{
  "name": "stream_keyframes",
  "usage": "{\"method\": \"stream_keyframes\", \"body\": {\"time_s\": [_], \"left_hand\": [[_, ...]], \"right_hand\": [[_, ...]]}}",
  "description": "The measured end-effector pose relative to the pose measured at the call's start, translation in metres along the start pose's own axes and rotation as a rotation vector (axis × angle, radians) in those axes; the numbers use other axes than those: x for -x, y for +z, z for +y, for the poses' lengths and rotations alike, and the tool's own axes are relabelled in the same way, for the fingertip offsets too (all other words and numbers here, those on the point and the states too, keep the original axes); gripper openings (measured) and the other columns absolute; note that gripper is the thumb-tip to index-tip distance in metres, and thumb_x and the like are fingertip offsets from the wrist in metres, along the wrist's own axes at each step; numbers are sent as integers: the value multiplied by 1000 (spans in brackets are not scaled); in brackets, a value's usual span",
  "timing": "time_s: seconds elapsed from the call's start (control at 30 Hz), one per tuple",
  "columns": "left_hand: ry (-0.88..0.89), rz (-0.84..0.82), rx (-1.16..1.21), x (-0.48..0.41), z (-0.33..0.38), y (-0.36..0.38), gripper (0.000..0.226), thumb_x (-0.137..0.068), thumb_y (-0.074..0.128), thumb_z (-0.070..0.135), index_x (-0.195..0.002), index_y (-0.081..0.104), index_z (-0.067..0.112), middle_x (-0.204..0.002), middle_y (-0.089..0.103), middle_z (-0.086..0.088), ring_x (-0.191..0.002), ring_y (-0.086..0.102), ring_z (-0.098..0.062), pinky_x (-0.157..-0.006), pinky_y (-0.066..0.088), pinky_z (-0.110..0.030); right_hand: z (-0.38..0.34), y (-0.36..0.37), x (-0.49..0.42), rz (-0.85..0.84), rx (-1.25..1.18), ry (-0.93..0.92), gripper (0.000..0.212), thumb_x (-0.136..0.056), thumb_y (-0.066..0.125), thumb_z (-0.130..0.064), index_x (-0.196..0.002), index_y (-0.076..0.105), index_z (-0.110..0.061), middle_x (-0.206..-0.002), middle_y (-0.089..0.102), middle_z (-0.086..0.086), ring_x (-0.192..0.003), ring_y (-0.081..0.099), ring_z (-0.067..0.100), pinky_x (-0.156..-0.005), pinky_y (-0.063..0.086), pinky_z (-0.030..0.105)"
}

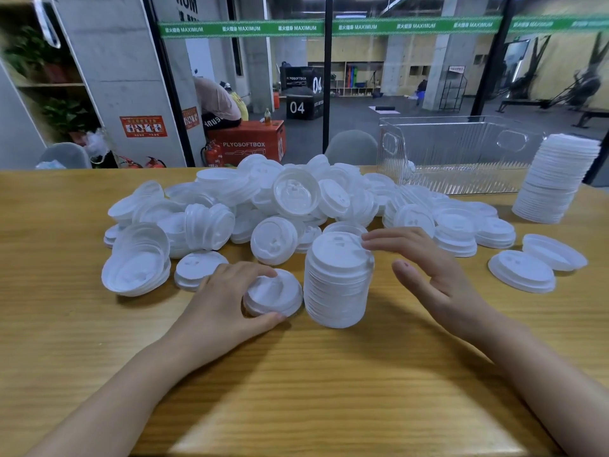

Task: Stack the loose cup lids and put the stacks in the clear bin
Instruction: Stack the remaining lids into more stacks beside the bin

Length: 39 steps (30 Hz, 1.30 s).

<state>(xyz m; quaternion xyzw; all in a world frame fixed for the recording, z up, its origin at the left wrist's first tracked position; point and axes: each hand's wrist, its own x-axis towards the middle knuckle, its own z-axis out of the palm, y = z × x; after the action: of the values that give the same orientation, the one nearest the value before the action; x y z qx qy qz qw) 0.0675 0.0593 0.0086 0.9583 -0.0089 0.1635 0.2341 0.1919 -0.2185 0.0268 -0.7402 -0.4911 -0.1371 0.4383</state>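
Wooden worktop (296,374) fills the lower view. At its far R edge sits the clear bin (461,153), ribbed walls, upright, w/ no stacks showing inside. Centre, reaching up to the bin's front, is a wide pile of loose lids (280,199), white, lying at all angles. Just R of the bin stands a tall stack (557,179), leaning slightly. Nearer, in front of the pile, is a shorter stack (337,282), upright on the worktop btwn both hands. The right hand (438,275) is spread, fingers straight; its fingertips are at the top rim of the shorter stack, prob. touching, hard to tell. The left hand (224,298) grips a small lid bundle (273,293), thumb and fingers curled round it, just beside the shorter stack's base. Two single lids (522,272) lie apart at R.
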Motion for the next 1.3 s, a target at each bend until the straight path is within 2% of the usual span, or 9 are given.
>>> {"method": "stream_keyframes", "body": {"time_s": [0.1,0.17,0.23,0.4,0.6,0.83,1.0,1.2,1.3], "left_hand": [[-41,171,123,-3,6,-4,50,-61,56,76,-103,54,49,-112,53,37,-113,42,10,-96,34,-20],[-67,288,238,-6,14,-10,49,-61,58,74,-103,58,47,-112,52,40,-111,43,13,-87,31,-5],[-71,332,337,-10,26,-17,50,-62,58,73,-105,59,47,-111,54,38,-111,45,12,-81,31,1],[21,210,425,-27,56,-17,48,-66,60,71,-108,60,49,-114,55,34,-114,47,8,-90,34,-13],[118,96,367,-39,74,1,50,-68,63,68,-112,61,44,-121,54,31,-124,42,1,-96,33,-17],[169,119,327,-39,70,4,49,-68,64,67,-112,60,45,-123,50,35,-124,40,6,-95,26,-2],[144,103,352,-38,66,8,53,-67,63,68,-114,61,43,-124,50,36,-124,41,4,-95,31,-11],[164,94,379,-40,59,2,50,-72,61,66,-117,59,46,-132,47,32,-128,40,6,-98,33,-12],[135,195,416,-50,44,-15,46,-76,64,62,-116,61,39,-127,55,24,-120,47,7,-93,36,-6]], "right_hand": [[1,0,0,7,7,2,44,-101,35,-53,-124,61,-26,-129,61,-12,-128,50,17,-106,35,24],[1,0,0,23,3,0,45,-101,35,-54,-124,61,-25,-129,61,-9,-127,51,17,-105,35,23],[1,0,0,41,-5,3,46,-101,35,-54,-124,61,-25,-128,61,-9,-126,52,16,-104,36,23],[2,-1,0,89,1,1,45,-101,35,-55,-124,59,-26,-129,59,-10,-124,52,13,-100,36,19],[4,-3,0,115,17,10,49,-101,34,-55,-124,61,-21,-128,61,-7,-120,52,10,-97,36,17],[3,-3,0,73,28,-20,44,-102,36,-52,-121,64,-23,-127,62,-9,-123,54,17,-101,38,26],[1,-4,-1,46,44,-46,43,-102,37,-50,-117,67,-23,-123,64,-12,-120,55,15,-100,38,23],[2,-4,0,71,10,-44,39,-100,45,-45,-126,60,-21,-125,62,-11,-117,57,14,-94,41,20],[2,-4,0,86,-9,-24,37,-97,46,-36,-129,56,-20,-125,61,-9,-114,57,13,-91,41,16]]}}
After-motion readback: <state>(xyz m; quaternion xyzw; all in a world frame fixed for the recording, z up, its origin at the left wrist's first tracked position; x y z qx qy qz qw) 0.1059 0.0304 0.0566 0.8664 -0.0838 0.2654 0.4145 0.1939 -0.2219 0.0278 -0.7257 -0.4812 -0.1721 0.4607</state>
